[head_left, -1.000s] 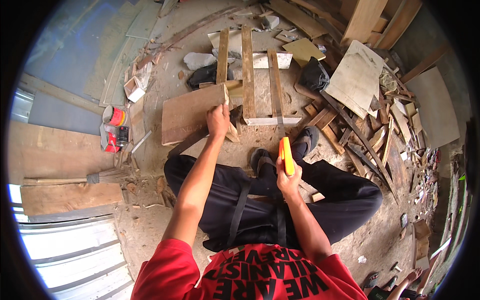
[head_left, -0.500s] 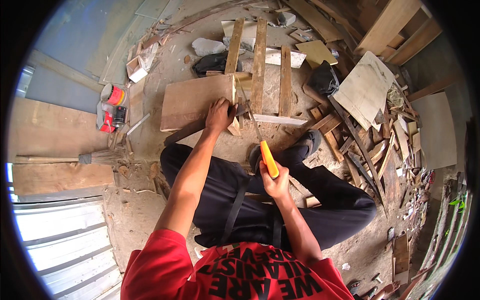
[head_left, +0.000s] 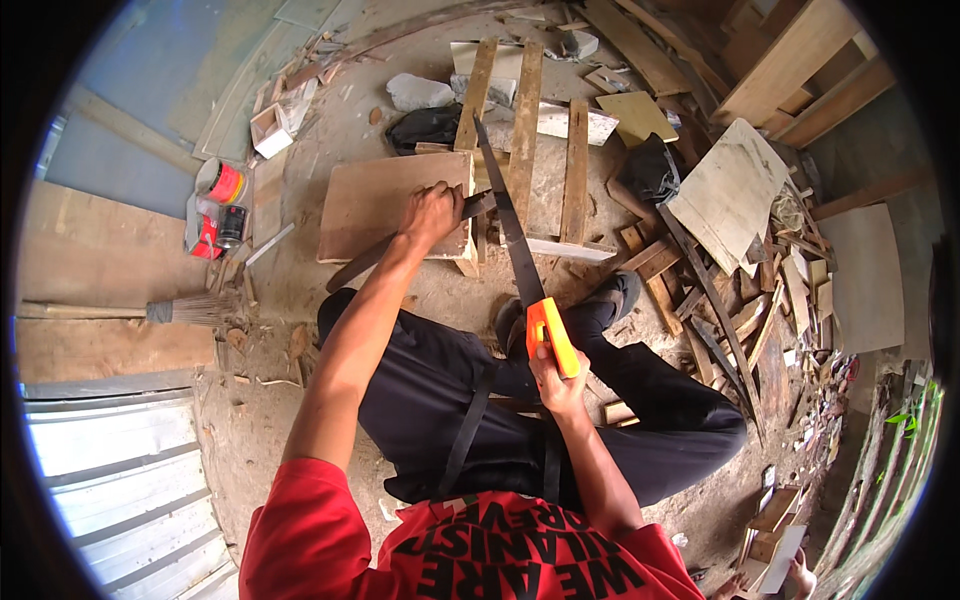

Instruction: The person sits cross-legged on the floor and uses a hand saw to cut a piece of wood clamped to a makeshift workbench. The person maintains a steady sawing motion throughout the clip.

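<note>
Dirt floor [head_left: 300, 250], wood scraps [head_left: 740, 300], metal sheet [head_left: 120, 480]

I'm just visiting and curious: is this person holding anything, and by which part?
The right hand grips a handsaw by its orange handle. The left hand presses on the edge of a flat wooden board.
</note>
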The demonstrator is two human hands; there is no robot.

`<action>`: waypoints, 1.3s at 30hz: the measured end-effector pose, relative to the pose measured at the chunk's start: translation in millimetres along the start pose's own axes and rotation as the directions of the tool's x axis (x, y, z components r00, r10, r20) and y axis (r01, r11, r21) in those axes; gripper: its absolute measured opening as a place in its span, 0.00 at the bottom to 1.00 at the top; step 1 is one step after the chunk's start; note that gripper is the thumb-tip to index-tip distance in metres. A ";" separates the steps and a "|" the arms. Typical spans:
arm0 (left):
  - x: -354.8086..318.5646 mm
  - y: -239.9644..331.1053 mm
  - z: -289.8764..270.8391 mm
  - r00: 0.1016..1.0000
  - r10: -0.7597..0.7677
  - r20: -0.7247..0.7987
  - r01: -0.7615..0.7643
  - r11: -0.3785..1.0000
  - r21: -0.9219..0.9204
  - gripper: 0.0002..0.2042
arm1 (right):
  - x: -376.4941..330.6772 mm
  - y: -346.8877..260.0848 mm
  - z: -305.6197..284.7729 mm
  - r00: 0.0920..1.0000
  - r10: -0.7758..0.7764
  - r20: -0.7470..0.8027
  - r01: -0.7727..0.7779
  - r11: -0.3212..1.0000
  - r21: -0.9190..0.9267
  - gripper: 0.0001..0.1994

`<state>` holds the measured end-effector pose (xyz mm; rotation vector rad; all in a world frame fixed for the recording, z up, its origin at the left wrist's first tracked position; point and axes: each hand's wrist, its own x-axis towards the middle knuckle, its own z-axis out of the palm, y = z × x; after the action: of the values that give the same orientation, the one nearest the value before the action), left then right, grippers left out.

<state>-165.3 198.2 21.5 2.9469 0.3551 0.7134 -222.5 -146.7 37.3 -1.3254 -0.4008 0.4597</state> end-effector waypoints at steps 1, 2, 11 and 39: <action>3.3 3.8 -6.7 0.999 0.037 0.031 -0.037 0.999 0.006 0.17 | -1.8 -0.7 0.2 1.000 -0.017 -0.015 0.017 1.000 0.018 0.06; 8.6 8.8 -12.2 0.995 0.074 0.061 -0.075 0.997 0.010 0.17 | -2.8 5.6 -3.1 0.998 -0.042 -0.036 0.042 0.999 0.007 0.06; 4.9 12.6 9.3 0.978 0.102 0.182 -0.124 0.986 0.115 0.17 | 1.0 13.6 -12.5 0.985 -0.137 -0.104 0.141 0.989 0.032 0.09; 12.8 28.4 32.8 0.810 -0.528 0.256 0.557 0.829 -0.053 0.14 | 3.6 -13.0 35.3 0.990 0.135 -0.041 -0.141 0.947 -0.289 0.10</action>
<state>-133.4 172.9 2.0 2.5574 1.0326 0.2950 -236.9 -118.0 57.2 -1.6511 -0.3695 0.5176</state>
